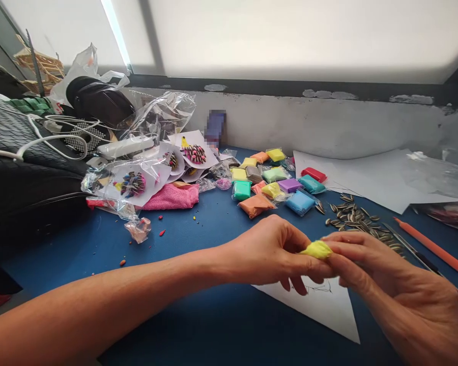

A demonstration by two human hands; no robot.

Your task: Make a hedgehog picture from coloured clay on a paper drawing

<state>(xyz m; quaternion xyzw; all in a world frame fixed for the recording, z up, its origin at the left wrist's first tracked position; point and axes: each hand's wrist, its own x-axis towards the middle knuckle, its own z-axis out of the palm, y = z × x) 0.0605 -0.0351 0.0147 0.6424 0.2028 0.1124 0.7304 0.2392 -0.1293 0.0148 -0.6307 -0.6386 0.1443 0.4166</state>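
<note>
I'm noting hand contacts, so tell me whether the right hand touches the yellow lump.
Touching. The head view shows it: fingers of the right hand press on the right end of the yellow lump, with no gap.

Bare left forearm (148,284) and wrist (225,262)

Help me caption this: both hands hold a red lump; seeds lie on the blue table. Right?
The lump is yellow, not red, as the head view shows; left hand and right hand hold it, and seeds lie on the blue table.
</note>
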